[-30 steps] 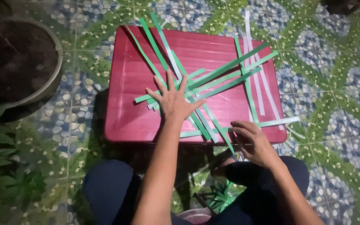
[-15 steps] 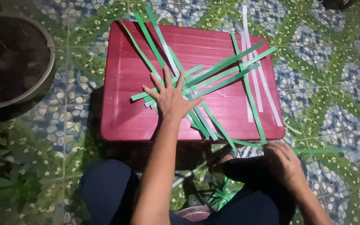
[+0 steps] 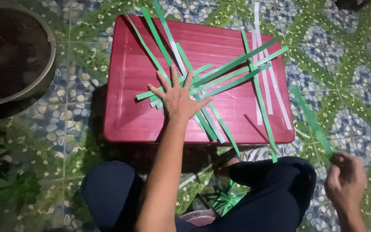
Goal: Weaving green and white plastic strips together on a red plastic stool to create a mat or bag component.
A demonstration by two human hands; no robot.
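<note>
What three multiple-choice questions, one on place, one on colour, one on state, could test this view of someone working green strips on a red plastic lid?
1. Where does the left hand rest?
A on the crossed green strips
B on the floor tiles
C on a knee

2. What colour is the flat plastic lid under the strips?
A blue
B dark red
C yellow

3. What is the right hand doing?
A lying flat and empty
B pressing the lid
C holding a single blurred green strip

Answers: 1 A, fingers spread over the crossing; 2 B, red shows around the strips; 3 C, strip rises from its fingers.
</note>
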